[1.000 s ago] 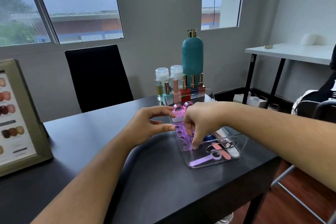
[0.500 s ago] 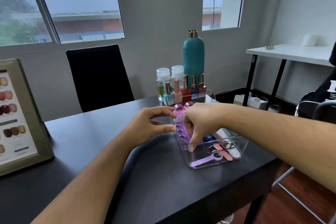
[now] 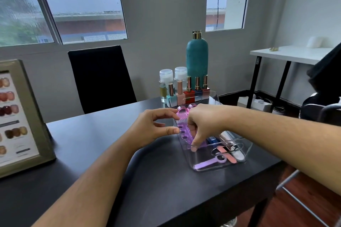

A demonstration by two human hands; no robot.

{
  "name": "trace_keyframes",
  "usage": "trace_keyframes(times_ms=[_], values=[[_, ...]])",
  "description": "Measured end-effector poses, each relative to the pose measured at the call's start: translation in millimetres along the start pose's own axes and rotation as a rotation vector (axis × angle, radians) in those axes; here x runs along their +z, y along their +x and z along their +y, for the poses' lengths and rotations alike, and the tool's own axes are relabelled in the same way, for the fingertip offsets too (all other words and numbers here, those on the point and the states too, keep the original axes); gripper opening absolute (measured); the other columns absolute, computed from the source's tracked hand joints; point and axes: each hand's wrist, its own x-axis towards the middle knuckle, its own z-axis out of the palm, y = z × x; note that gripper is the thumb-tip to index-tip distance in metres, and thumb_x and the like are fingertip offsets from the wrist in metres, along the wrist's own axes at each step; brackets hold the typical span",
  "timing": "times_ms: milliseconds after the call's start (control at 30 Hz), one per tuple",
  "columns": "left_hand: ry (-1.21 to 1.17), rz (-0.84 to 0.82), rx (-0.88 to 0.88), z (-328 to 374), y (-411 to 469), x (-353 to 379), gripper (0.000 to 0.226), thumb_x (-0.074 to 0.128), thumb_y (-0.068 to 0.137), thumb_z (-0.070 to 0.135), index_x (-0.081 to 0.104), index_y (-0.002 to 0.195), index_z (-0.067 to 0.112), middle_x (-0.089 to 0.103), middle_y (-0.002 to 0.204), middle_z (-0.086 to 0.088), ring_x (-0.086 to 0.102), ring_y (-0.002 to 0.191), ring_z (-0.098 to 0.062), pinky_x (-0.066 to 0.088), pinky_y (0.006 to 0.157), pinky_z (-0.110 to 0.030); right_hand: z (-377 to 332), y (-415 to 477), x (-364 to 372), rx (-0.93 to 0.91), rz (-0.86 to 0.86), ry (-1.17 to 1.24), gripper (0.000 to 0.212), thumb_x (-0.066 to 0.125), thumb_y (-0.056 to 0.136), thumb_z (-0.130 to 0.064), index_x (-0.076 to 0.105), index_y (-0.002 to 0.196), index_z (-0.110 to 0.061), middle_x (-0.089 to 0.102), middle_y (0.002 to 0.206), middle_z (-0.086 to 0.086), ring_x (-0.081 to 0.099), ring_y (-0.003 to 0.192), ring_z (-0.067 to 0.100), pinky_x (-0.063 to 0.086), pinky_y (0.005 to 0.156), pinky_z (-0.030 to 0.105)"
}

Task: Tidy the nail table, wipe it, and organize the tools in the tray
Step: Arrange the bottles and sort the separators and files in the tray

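Note:
A clear plastic tray [image 3: 241,160] stands on the black table [image 3: 147,180] near its right edge. Inside lie a purple toe separator [image 3: 182,134], a lilac stick tool [image 3: 208,163], a pink nail file [image 3: 227,155], metal scissors [image 3: 231,147], a white buffer [image 3: 238,155] and a blue item [image 3: 212,140]. A pink nail brush [image 3: 182,113] stands at the tray's far left corner. My right hand [image 3: 204,123] reaches down into the tray, fingertips pinched on the toe separator. My left hand [image 3: 153,127] rests against the tray's left wall, thumb and forefinger apart.
Behind the tray stand a teal pump bottle [image 3: 197,61], two clear bottles [image 3: 166,84] and a row of nail polishes [image 3: 188,94]. A framed colour chart [image 3: 20,116] leans at the left. A black chair [image 3: 101,77] faces me; a white side table [image 3: 289,55] is right.
My right fingertips have shifted slightly left inside the tray. My left hand has stayed at the tray's wall.

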Motion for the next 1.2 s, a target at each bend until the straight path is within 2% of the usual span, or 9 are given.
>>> trace_keyframes(times_ms=[233,433,567,700,833,933,1033,1200], values=[[-0.009,0.002,0.001,0.1,-0.1,0.1,0.032,0.07,0.064,0.046,0.067,0.095,0.037,0.057,0.115,0.026,0.056,0.109,0.004,0.05,0.086,-0.015,1.1,-1.1,-0.8,0.009,-0.019,0.022,0.041,0.077,0.07,-0.043,0.068,0.089,-0.008,0.068,0.088,0.007,0.058,0.078,0.017,0.049,0.07,0.029],[-0.025,0.003,-0.001,-0.9,-0.1,-0.2,0.033,0.07,0.062,0.049,0.068,0.093,0.037,0.057,0.113,0.027,0.056,0.111,0.002,0.05,0.084,-0.014,20.4,-21.4,-27.9,0.071,0.102,0.006,0.03,0.073,0.076,-0.042,0.069,0.082,-0.013,0.063,0.072,-0.005,0.055,0.068,0.011,0.041,0.056,0.022],[-0.021,0.004,-0.012,-0.7,0.6,0.9,0.033,0.071,0.064,0.046,0.068,0.095,0.035,0.057,0.113,0.028,0.056,0.109,0.003,0.048,0.083,-0.012,24.2,-27.8,-23.2,0.124,0.013,-0.15,0.025,0.072,0.078,-0.039,0.068,0.078,-0.014,0.059,0.064,-0.007,0.055,0.065,0.012,0.039,0.051,0.021],[-0.026,0.001,-0.016,0.1,0.2,0.7,0.034,0.07,0.063,0.046,0.068,0.095,0.034,0.056,0.112,0.029,0.055,0.109,0.005,0.048,0.082,-0.01,19.3,-28.2,-20.0,0.13,-0.051,-0.14,0.023,0.077,0.074,-0.033,0.061,0.071,-0.017,0.06,0.069,-0.005,0.057,0.071,0.015,0.042,0.055,0.022],[-0.016,0.004,-0.012,-0.3,-0.3,0.8,0.036,0.07,0.063,0.046,0.068,0.097,0.033,0.056,0.112,0.028,0.055,0.109,0.004,0.049,0.083,-0.011,17.0,-29.5,-15.4,0.118,-0.098,-0.12,0.03,0.08,0.07,-0.032,0.061,0.084,-0.015,0.059,0.078,-0.003,0.051,0.07,0.014,0.038,0.054,0.022],[-0.018,0.006,-0.016,-0.7,-0.4,0.5,0.037,0.071,0.063,0.046,0.069,0.097,0.031,0.057,0.115,0.024,0.056,0.111,0.001,0.049,0.085,-0.013,18.7,-26.3,-8.3,0.103,-0.053,-0.09,0.029,0.079,0.072,-0.028,0.062,0.09,-0.014,0.057,0.076,-0.004,0.05,0.068,0.013,0.038,0.053,0.021],[-0.012,0.003,-0.02,-1.1,-0.3,0.1,0.037,0.07,0.064,0.046,0.069,0.098,0.03,0.058,0.117,0.021,0.056,0.111,0.0,0.048,0.084,-0.012,19.7,-22.1,-5.1,0.084,0.025,-0.069,0.025,0.078,0.073,-0.03,0.062,0.085,-0.016,0.056,0.072,-0.006,0.05,0.064,0.009,0.037,0.051,0.02],[-0.02,0.002,-0.02,-0.6,-0.1,0.2,0.034,0.071,0.063,0.046,0.068,0.095,0.033,0.058,0.114,0.025,0.056,0.11,0.002,0.048,0.084,-0.013,20.3,-23.2,-5.6,0.074,0.081,-0.025,0.028,0.078,0.072,-0.038,0.062,0.084,-0.018,0.056,0.072,-0.006,0.049,0.064,0.008,0.035,0.052,0.021]])
